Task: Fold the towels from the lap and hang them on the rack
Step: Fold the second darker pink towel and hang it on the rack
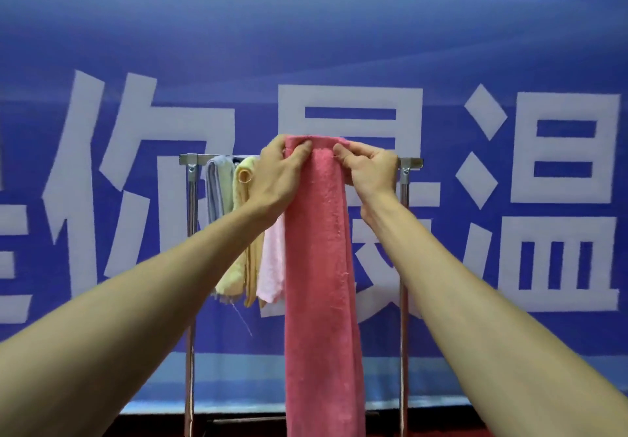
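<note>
Banner: We see one blue backdrop with big white characters, filling the view behind everything.

Rack: There is one metal frame with two upright posts and one top bar. It stands just in front of the banner.

Coral towel: We hold one, folded into a long narrow strip. Its top fold sits slightly above the bar, toward the right end, between the pale pink towel and the right post. The rest hangs straight down past the bottom of the view. We cannot tell whether any of it lies over the bar yet.

Hung towels: We count three over the left half of the bar: a grey towel nearest the left post, then a yellow towel, then a pale pink towel. A tan strip beside the yellow one may be part of it or a fourth towel.

Left hand: Its thumb and curled fingers pinch the left side of the top fold.

Right hand: Its curled fingers and thumb pinch the right side of the same fold.

Handling: We judge the terry cloth to be light, limp and unbreakable, with a nap that grips rather than slips. Left unsupported, the folds will slump open, so we would take it at both top corners, as we do now, and balance the two hanging halves.
</note>
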